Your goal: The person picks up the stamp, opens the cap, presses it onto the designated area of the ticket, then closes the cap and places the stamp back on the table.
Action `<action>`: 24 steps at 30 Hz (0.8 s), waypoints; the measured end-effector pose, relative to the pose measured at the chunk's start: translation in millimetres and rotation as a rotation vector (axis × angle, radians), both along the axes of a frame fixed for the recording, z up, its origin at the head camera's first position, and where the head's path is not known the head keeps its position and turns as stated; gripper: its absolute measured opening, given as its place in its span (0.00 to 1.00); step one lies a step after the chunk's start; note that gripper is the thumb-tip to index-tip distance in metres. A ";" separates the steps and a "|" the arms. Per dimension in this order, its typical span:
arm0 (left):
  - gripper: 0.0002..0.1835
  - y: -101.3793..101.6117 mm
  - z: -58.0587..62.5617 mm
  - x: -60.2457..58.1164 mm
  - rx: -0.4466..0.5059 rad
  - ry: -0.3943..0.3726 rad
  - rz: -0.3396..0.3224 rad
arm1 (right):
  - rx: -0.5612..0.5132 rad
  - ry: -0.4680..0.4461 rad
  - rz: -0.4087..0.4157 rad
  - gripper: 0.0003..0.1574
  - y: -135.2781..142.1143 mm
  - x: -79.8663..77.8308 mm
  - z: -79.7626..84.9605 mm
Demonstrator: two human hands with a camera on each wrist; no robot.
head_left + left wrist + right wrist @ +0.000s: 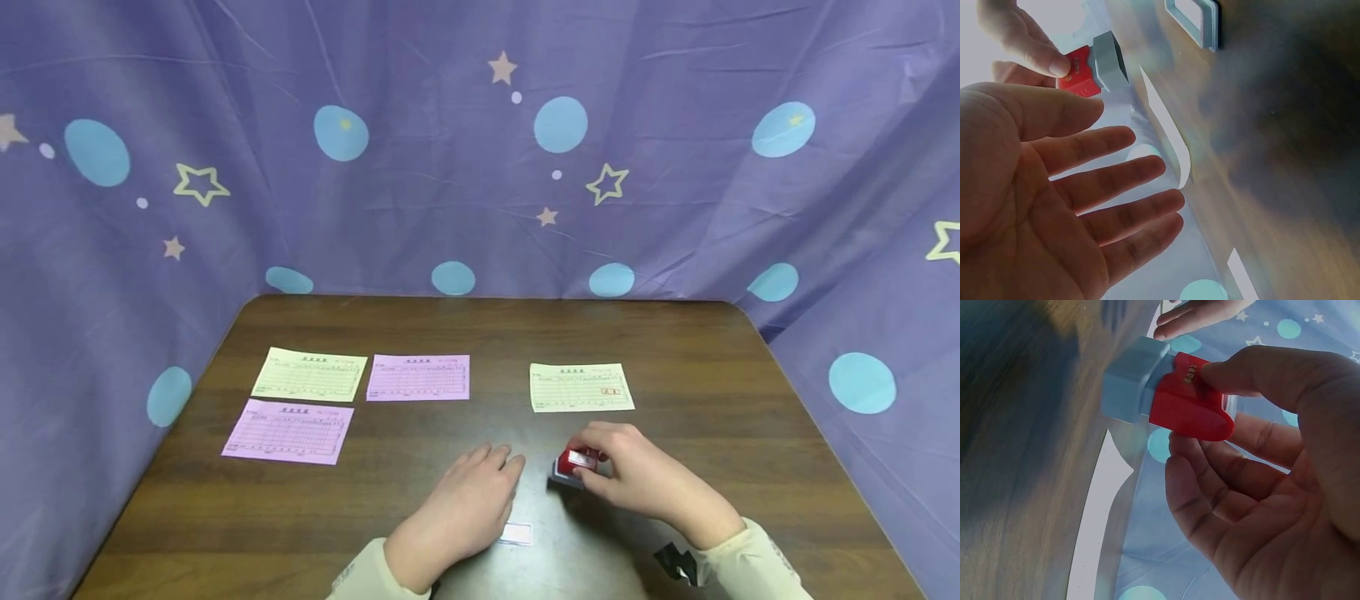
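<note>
My right hand [637,471] pinches a red and grey self-inking stamp [576,461] by its red top, thumb on one side and fingers on the other. In the right wrist view the stamp's grey base [1129,381] points toward the wooden table. My left hand [471,500] is palm down, left of the stamp; its fingers spread loosely in the left wrist view, with nothing in them. Beside it on the table lies a small rectangular piece with a pale blue rim [516,534], partly covered by that hand. Beyond the stamp lies a yellow slip [573,387] with a red stamp mark.
At the left of the table [675,342] lie another yellow slip [311,375] and two pink slips, one in front [288,432] and one to the right [418,377]. A purple patterned curtain [450,167] hangs round the table's back and sides.
</note>
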State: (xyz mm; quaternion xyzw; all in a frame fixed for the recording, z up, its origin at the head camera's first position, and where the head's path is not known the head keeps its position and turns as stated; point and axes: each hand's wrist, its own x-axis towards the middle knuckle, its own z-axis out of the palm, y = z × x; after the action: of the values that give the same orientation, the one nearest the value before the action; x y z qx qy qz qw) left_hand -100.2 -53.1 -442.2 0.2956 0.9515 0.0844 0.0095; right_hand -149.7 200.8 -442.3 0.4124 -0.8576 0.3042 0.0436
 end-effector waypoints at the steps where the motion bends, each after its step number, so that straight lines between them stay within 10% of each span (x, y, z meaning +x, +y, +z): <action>1: 0.18 -0.1 0.3 0.2 0.003 0.002 0.000 | -0.003 0.002 0.001 0.13 -0.3 -0.1 -0.3; 24: 0.19 -11.9 -2.4 3.9 0.048 -0.010 0.070 | -0.034 -0.023 0.015 0.12 -3.6 -0.9 -1.4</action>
State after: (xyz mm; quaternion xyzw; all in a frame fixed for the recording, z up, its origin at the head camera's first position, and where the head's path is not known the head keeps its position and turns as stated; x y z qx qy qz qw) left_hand -96.3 -65.1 -444.6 0.2620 0.9589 0.1090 0.0042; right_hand -150.7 197.2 -443.7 0.4145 -0.8496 0.3239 0.0383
